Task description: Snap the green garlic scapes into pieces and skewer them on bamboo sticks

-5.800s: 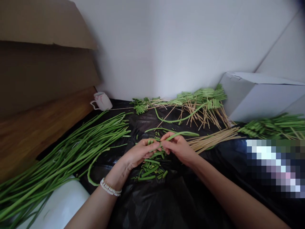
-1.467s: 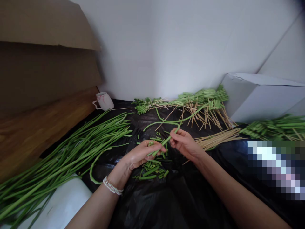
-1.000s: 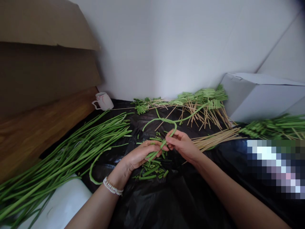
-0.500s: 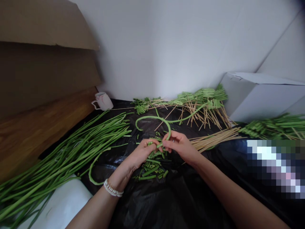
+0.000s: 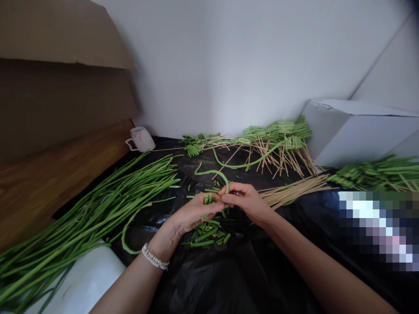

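Observation:
My right hand (image 5: 248, 201) is closed in a pinch on a long green garlic scape (image 5: 220, 175), whose curling free end points away from me. Beside it, my left hand (image 5: 195, 211) is closed on short garlic scape pieces (image 5: 208, 199) that show between thumb and fingers. The fingertips of both hands meet or nearly meet, and the scape's lower end is hidden there. Beneath the hands lies a heap of cut pieces (image 5: 206, 234) on black plastic sheeting (image 5: 258, 266). Another long scape (image 5: 234, 167) curves across the sheeting beyond them.
Long scapes (image 5: 108, 205) lie in a bundle at left, over a white object (image 5: 94, 274). Bare wooden skewers (image 5: 291, 192) sit at right. Skewered scape pieces (image 5: 278, 131) are piled at the back, between a mug (image 5: 142, 139) and a white box (image 5: 347, 131). A cardboard box (image 5: 65, 91) stands left.
The held scape's free end has shifted toward the right and its visible length looks shorter. My left hand has turned slightly, showing the short pieces more upright in its grip.

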{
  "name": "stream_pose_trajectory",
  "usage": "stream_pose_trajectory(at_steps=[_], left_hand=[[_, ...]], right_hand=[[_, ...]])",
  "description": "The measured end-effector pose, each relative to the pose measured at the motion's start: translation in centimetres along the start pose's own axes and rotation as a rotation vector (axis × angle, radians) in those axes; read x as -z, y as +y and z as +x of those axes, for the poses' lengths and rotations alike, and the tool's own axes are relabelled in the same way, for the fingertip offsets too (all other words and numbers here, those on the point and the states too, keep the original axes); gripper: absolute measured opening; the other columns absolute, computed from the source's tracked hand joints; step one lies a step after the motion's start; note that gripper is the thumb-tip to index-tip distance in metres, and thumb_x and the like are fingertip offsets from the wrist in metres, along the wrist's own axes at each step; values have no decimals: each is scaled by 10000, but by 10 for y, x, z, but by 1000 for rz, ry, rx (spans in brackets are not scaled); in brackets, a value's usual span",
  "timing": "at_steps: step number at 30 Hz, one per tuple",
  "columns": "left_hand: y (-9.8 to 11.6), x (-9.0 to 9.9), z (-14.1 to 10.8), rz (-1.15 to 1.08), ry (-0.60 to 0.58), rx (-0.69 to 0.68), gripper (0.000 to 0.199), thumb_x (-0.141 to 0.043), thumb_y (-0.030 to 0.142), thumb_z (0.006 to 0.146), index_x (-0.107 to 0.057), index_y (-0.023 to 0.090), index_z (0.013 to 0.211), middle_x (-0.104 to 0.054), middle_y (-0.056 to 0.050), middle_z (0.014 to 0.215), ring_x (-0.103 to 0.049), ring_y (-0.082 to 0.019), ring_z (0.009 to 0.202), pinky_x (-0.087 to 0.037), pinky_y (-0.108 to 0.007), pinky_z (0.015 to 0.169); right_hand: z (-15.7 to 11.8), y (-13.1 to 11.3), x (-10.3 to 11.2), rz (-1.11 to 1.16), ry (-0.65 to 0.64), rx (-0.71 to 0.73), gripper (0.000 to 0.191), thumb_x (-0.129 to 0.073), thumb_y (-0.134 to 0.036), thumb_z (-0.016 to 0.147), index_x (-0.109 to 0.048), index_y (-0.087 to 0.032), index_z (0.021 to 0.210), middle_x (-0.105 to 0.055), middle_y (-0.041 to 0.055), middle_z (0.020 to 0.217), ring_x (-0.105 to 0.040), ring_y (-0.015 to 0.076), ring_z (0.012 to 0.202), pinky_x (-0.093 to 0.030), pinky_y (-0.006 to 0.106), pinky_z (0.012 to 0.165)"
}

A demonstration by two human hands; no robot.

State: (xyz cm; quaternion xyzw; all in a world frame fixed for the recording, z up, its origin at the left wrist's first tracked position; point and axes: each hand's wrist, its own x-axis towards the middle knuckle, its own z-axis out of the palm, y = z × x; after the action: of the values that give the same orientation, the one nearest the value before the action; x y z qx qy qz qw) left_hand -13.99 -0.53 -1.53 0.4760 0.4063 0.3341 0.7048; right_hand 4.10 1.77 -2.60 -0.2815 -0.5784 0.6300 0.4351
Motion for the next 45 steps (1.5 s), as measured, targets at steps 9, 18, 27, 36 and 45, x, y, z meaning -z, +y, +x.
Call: stream_pose_trajectory(at_steps=[9, 18, 27, 36, 45], left_hand=[[1, 4, -3, 153, 40, 34, 320, -808, 375, 678, -650, 123, 796, -474, 58, 521, -340, -33, 443, -204, -172, 415], [12, 18, -2, -562, 121, 78, 255, -787, 212, 717, -649, 114, 908, -495, 27, 658, -486, -29, 539, -319, -71, 422], [4, 9, -1, -286, -22, 96, 325, -779, 365, 735, -676, 88, 870, -516, 7, 657, -324, 11, 442, -165, -93, 358], [8, 8, -5, -45, -110, 76, 293, -719, 352, 790, -706, 103, 944, -517, 15, 661, -310, -4, 449, -125, -177, 387], [11, 1, -8, 126, -40, 6, 240, -607, 257, 799, -671, 133, 995, -489, 42, 625, -291, -32, 429, -139, -191, 379]], right_hand=[[3, -13, 8, 454, 142, -99, 182, -821, -284, 680, -678, -184, 734, -637, -20, 732, -494, 60, 566, -385, 197, 526], [6, -8, 14, 432, 111, -78, 177, -790, -284, 734, -724, -190, 869, -674, -7, 746, -557, 61, 602, -453, 190, 590], [4, -1, 10, 336, 17, -38, 168, -731, -292, 805, -723, -204, 948, -688, 11, 811, -577, 81, 658, -443, 220, 627], [3, -2, 9, 326, 19, -50, 180, -754, -279, 776, -726, -204, 937, -695, 11, 814, -591, 91, 675, -447, 234, 644], [3, -2, 9, 393, 53, -55, 198, -759, -285, 770, -693, -220, 945, -713, 6, 824, -602, 101, 664, -476, 255, 653]])
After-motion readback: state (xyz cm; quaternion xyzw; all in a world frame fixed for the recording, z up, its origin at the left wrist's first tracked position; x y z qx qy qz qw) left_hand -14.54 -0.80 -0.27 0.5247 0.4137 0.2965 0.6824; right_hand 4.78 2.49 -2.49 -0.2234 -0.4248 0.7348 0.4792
